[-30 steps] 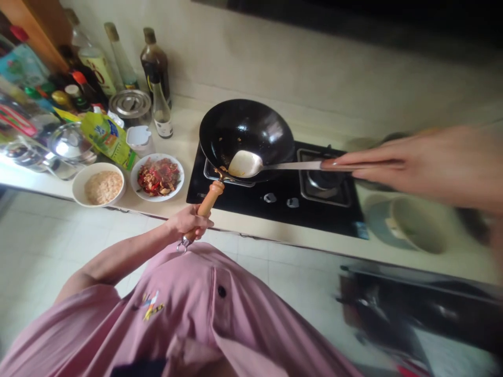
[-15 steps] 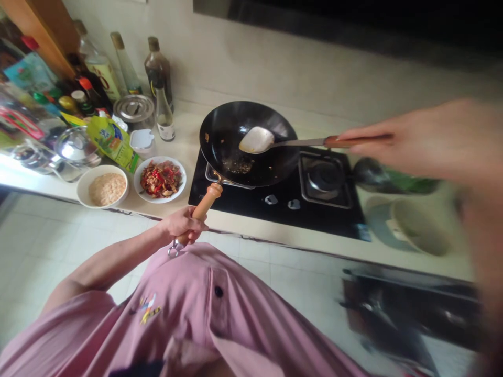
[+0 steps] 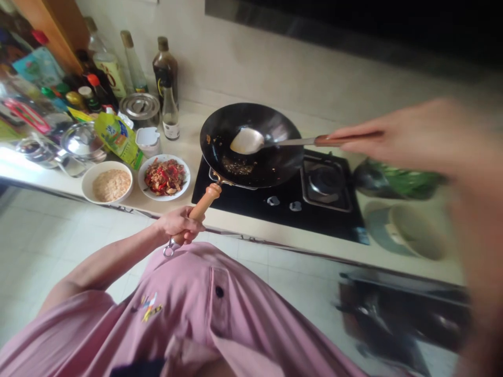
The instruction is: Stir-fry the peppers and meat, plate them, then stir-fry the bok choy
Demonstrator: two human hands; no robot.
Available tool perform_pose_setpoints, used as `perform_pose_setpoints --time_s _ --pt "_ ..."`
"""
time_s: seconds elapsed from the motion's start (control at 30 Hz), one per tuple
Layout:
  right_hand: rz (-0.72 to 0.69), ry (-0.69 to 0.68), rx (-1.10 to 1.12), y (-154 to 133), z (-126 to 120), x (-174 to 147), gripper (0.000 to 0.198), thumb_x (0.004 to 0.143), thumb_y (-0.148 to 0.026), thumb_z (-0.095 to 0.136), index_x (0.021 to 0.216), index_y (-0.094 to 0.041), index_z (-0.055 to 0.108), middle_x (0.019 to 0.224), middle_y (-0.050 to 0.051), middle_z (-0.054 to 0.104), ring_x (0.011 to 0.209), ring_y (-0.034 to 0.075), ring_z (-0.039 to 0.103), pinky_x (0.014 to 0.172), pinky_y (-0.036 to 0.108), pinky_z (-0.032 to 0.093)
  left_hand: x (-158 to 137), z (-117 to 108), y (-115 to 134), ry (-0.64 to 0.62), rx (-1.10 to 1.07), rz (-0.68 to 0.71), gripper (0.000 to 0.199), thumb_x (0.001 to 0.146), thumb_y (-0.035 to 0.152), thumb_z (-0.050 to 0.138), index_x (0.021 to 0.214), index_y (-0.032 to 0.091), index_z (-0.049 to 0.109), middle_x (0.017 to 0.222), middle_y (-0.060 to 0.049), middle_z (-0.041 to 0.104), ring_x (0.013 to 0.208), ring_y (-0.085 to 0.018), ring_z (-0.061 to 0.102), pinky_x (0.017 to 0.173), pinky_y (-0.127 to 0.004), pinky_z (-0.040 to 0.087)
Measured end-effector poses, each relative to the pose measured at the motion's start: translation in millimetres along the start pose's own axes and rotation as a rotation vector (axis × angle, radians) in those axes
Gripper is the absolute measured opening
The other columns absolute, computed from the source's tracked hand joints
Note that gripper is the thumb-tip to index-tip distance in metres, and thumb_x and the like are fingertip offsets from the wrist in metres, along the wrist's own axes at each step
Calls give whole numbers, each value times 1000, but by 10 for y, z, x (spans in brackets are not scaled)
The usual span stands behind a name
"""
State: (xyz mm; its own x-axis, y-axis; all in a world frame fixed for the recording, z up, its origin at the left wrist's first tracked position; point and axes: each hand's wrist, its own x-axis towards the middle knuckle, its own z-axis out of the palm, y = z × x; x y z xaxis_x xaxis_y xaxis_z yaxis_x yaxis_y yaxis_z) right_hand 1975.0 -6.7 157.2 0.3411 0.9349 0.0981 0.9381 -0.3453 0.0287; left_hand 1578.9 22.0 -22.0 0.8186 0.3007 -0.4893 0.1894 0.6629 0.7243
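My left hand point(image 3: 181, 225) is wrapped round the wooden handle of a black wok point(image 3: 283, 125), which sits over the left burner. Small browned bits and some oil lie in the bottom of the wok. In my right hand point(image 3: 387, 133), partly blurred, is the wooden grip of a metal spatula point(image 3: 247, 141). The spatula's wide blade is inside the wok, near its middle. Left of the stove stands a white plate of cooked meat with red peppers point(image 3: 165, 177). Beside it is a white bowl point(image 3: 87, 184) of pale, lumpy food.
The black stove point(image 3: 330, 222) has a second burner point(image 3: 326, 180) on the right. Green leaves in a bowl point(image 3: 411, 180) and a pale container point(image 3: 416, 230) lie beyond it. Several bottles point(image 3: 165, 68), a lidded metal pot point(image 3: 139, 107) and a green pouch point(image 3: 118, 139) crowd the back left.
The spatula blade has shifted slightly left inside the wok, with my right hand following. My left hand keeps its hold on the handle. The whole view has tilted a little.
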Motion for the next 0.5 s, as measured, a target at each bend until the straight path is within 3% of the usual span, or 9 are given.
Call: perform_pose_setpoints --time_s 0.07,0.13,0.3,0.5 --pt "-15 -128 -91 140 -74 36 51 66 -76 61 97 -39 76 97 -2 72 71 12 56 70 32 40 -35 -49 -29 3 10 -6 37 62 23 76 76 19 42 44 8 45 33 -8 44 33 -19 37" --pt "-27 -211 -122 146 -118 64 42 71 -68 64 102 -42 74 101 -4 72 73 12 58 70 31 41 -74 -88 -50 -7 16 -7 38 61 24 77 77 19 42 45 8 46 33 -8 44 33 -20 38" --pt "52 -255 -24 -216 -95 75 28 76 -35 74 103 -43 73 106 -8 71 83 12 61 80 31 43 -178 -128 -88 -30 6 -11 37 62 24 77 76 18 44 46 7 47 33 -7 43 34 -19 39" --pt "66 -258 76 -368 2 73 32 77 -24 73 104 -41 74 109 -9 70 98 15 61 90 31 41 -301 -133 -200 -39 -23 -27 34 62 22 75 74 19 43 47 7 47 34 -6 42 35 -19 40"
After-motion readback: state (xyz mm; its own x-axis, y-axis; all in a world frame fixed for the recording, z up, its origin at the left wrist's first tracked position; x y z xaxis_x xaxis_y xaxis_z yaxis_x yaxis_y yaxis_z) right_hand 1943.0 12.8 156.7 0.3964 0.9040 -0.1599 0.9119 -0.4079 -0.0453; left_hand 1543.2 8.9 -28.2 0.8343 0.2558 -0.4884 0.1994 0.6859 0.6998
